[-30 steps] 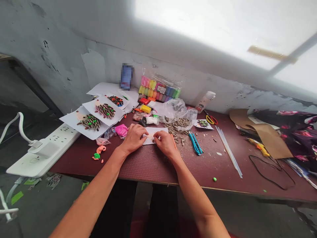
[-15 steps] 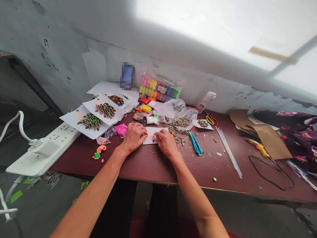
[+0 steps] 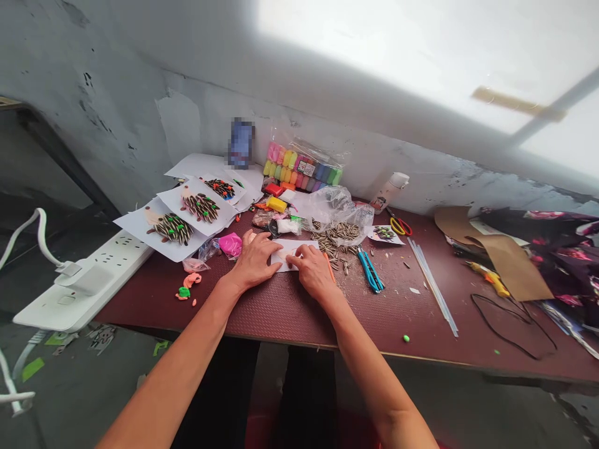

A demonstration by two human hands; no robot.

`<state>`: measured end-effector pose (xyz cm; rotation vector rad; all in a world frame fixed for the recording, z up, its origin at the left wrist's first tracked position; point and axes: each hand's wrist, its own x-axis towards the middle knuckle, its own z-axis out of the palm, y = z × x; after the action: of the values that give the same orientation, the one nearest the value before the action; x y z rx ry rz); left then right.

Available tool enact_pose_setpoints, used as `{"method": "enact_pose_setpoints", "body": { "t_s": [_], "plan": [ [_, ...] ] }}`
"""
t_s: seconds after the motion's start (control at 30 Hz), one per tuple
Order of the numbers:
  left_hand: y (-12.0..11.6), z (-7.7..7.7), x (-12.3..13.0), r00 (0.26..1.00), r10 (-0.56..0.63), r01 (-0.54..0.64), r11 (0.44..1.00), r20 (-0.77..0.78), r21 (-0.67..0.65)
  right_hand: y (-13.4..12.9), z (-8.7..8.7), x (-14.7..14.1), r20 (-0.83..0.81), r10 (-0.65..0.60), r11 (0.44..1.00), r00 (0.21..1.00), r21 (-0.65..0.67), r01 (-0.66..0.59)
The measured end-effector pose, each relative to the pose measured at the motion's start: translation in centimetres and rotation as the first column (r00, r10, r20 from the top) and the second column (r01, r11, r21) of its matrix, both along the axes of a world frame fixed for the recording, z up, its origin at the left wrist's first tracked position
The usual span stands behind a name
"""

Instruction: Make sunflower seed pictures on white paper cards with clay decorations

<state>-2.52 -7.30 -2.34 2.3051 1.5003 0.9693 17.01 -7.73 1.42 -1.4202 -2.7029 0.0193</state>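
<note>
A small white card (image 3: 282, 267) lies flat on the tabletop between my two hands, with a faint pinkish patch on it. My left hand (image 3: 255, 259) rests at the card's left edge, fingers and thumb apart, holding nothing. From the right, my right hand (image 3: 314, 269) reaches over the card, its fingertips pressing down on the pinkish patch. Its fingers are bent but not closed around anything I can see. Just beyond the right hand are striped sunflower seeds (image 3: 344, 232), partly in a clear plastic bag (image 3: 334, 202). An orange object (image 3: 329, 267) shows beside that hand.
Papers with seed-covered hedgehog shapes (image 3: 172, 228) lie at left, near a white power strip (image 3: 75, 299). Colored clay packs (image 3: 302, 167) lean on the wall. Rightward are a teal cutter (image 3: 370, 271), scissors (image 3: 400, 226), glue sticks (image 3: 433, 287) and a yellow glue gun (image 3: 489, 279).
My left hand's fingers have spread and its thumb has straightened along the card. My right hand has gone from a pinch to fingertips pressed lower on the card.
</note>
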Motion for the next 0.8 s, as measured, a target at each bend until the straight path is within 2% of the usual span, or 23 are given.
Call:
{"method": "enact_pose_setpoints", "body": {
  "t_s": [0.23, 0.8],
  "plan": [
    [0.0, 0.0, 0.1, 1.000, 0.017, -0.017, 1.000, -0.009, 0.003, -0.2, -0.2, 0.2, -0.069, -0.024, 0.999, 0.997, 0.046, 0.028],
    [-0.1, 0.1, 0.1, 0.998, 0.019, -0.019, 1.000, -0.059, -0.005, -0.3, -1.1, -0.1, -0.051, 0.002, 1.000, 0.999, 0.026, -0.001]
  ]
}}
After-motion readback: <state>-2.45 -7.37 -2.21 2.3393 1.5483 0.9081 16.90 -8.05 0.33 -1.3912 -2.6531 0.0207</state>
